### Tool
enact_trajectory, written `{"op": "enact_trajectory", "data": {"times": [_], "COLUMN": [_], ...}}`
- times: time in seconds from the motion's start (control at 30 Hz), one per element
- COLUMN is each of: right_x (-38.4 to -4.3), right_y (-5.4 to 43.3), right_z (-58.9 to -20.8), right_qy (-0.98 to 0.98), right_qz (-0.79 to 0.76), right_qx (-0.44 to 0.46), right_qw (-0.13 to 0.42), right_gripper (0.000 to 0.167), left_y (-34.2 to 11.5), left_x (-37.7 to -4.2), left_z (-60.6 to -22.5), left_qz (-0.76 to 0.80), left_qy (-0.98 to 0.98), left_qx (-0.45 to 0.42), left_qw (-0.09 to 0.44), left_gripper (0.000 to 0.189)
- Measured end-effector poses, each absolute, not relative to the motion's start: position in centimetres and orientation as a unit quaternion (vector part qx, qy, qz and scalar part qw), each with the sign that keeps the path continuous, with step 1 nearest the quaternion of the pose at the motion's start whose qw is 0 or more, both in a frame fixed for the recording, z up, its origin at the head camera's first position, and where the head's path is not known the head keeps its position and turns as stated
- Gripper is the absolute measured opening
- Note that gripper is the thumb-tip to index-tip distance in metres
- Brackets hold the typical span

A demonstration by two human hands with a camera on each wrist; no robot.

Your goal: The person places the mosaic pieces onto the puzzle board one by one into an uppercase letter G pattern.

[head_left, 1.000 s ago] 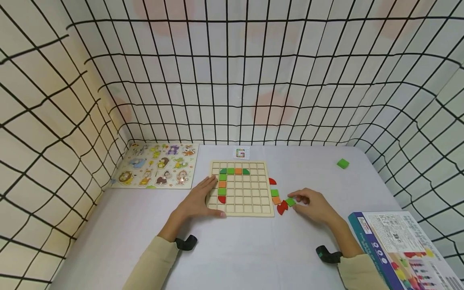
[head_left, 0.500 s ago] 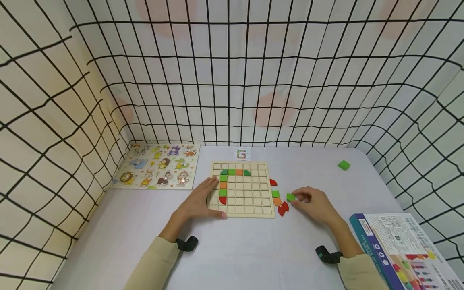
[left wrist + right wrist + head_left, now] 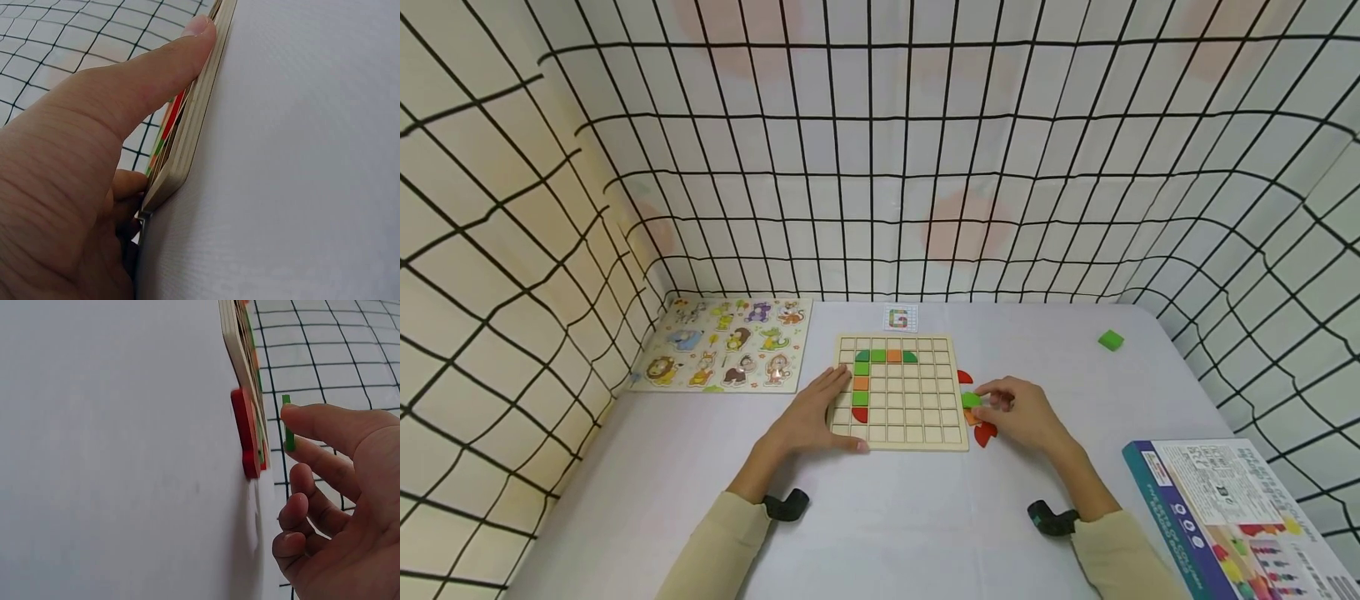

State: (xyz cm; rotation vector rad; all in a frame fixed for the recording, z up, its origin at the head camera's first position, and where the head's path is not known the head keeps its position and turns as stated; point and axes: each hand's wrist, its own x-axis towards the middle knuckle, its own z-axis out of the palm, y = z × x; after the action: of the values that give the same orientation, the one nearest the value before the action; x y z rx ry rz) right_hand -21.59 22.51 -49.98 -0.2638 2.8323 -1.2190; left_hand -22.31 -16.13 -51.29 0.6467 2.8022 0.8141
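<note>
My left hand (image 3: 805, 417) rests on the left edge of the wooden grid board (image 3: 917, 417), fingers straight and spread; its thumb (image 3: 169, 65) lies along the front edge in the left wrist view. Green, orange and red pieces sit in the board's upper and left cells. My right hand (image 3: 1024, 412) pinches a green square tile (image 3: 289, 434) between thumb and forefinger, lifted above the tabletop, just right of the board. Below it an orange tile (image 3: 972, 417) is partly covered. Red curved pieces (image 3: 985, 433) lie beside the board's lower right corner, and another red piece (image 3: 965, 377) sits higher up.
A small pattern card (image 3: 900, 317) showing a G lies behind the board. An animal puzzle (image 3: 718, 343) is at the back left. Green tiles (image 3: 1110, 340) sit at the back right, and a printed box (image 3: 1232, 508) at the front right. Black wire mesh (image 3: 880, 150) surrounds the table.
My right hand has picked up the green tile from beside the red pieces and carried it left, toward the board. My left hand has stayed in place.
</note>
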Motion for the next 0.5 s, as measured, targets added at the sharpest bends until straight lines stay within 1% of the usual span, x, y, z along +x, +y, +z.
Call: {"op": "enact_trajectory", "data": {"times": [0.5], "right_x": [-21.9], "right_y": [17.2], "right_z": [-49.3], "right_qy": [0.891], "right_qz": [-0.426], "right_qx": [-0.149], "right_qw": [0.045], "right_gripper": [0.027], "left_y": [-16.1], "left_x": [-22.2], "left_z": [-51.2], "left_qz": [0.274], "left_qy": [0.935], "left_qx": [0.212], "left_qw": [0.079], "left_gripper": [0.129]}}
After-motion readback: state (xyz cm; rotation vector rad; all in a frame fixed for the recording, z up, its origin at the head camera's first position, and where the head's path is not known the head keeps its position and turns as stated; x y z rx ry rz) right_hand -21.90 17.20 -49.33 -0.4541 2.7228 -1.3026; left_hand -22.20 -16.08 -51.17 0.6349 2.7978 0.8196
